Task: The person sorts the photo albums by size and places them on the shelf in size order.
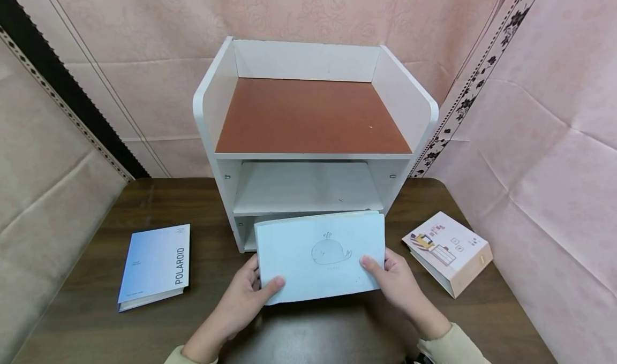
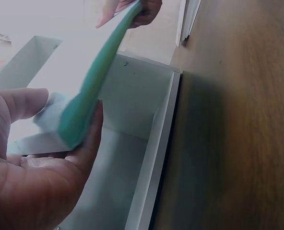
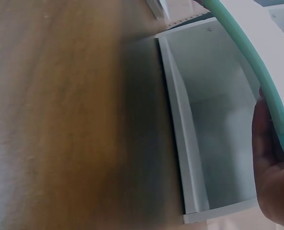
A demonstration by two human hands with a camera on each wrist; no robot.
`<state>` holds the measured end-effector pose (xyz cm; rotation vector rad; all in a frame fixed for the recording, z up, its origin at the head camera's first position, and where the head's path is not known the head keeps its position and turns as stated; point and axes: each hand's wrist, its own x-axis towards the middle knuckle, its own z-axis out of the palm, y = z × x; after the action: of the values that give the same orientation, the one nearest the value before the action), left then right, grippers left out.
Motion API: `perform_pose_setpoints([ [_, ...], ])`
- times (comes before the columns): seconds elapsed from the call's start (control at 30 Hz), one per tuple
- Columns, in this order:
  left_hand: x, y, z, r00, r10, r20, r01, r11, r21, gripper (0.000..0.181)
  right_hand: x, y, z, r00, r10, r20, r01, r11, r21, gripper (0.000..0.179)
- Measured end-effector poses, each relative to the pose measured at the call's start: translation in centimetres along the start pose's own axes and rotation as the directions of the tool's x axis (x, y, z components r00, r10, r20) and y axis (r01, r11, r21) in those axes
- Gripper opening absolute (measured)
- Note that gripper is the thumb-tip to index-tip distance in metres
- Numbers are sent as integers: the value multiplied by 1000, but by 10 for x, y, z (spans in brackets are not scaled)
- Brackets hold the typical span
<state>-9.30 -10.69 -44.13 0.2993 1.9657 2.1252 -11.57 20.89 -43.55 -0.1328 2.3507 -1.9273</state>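
A light blue book (image 1: pixel 313 278) with a line drawing of a whale on its cover is held in front of a small white shelf unit (image 1: pixel 308 157). My left hand (image 1: pixel 244 294) grips its left end, thumb over the cover and fingers behind. At the opposite end my right hand (image 1: pixel 392 278) holds it in the same way. The left wrist view shows the teal edge of the book (image 2: pixel 87 98) between thumb and fingers. In the right wrist view, fingers of the right hand (image 3: pixel 271 167) lie under the book (image 3: pixel 257 60), above the white lowest compartment (image 3: pixel 218 129).
A blue binder (image 1: pixel 151 267) marked POLAROID lies on the dark wooden table (image 1: pixel 308 337) at left. On the right lies a thick white album (image 1: pixel 448 251) with small pictures on its cover. The unit has a brown top shelf (image 1: pixel 313 118) and a white middle shelf (image 1: pixel 308 187). Pink cloth (image 1: pixel 308 10) hangs behind.
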Motion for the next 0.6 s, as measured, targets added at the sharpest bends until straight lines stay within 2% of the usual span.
perform_pose_setpoints([
  [0.1, 1, -1, 0, 1000, 15, 13, -15, 1000, 7, 55, 3, -3, -1, 1000, -2, -18, 2, 1000, 23, 35],
  [0.23, 1, 1, 2, 999, 33, -14, -33, 999, 19, 51, 6, -7, -3, 1000, 13, -10, -12, 998, 54, 39],
  [0.43, 3, 3, 4, 999, 39, -14, -39, 999, -29, 45, 11, -14, -3, 999, 37, -18, -36, 998, 54, 40],
  [0.6, 6, 6, 5, 997, 68, -44, -69, 997, -24, 44, 15, -19, -2, 997, 75, -19, -73, 995, 71, 44],
])
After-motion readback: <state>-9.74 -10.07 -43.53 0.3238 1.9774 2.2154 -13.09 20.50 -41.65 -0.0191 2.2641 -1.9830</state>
